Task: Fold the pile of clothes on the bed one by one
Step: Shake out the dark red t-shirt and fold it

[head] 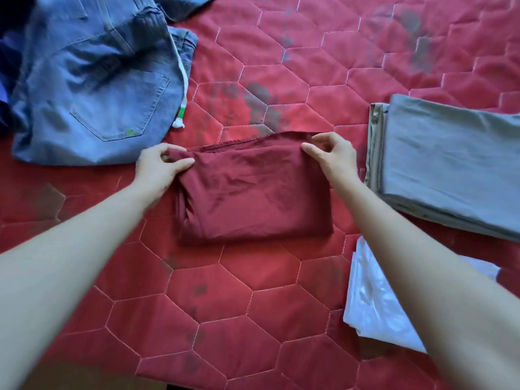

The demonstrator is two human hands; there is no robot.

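A dark red garment lies folded into a rectangle in the middle of the bed. My left hand grips its far left corner, with fingers curled round a bunch of the cloth. At the far right corner my right hand pinches the folded edge between thumb and fingers. Light blue jeans lie spread and unfolded at the back left, a back pocket showing.
A red quilt with hexagon stitching covers the bed. A folded grey-green garment lies at the right, a folded white one in front of it, partly under my right forearm. Dark blue cloth shows at the far left edge.
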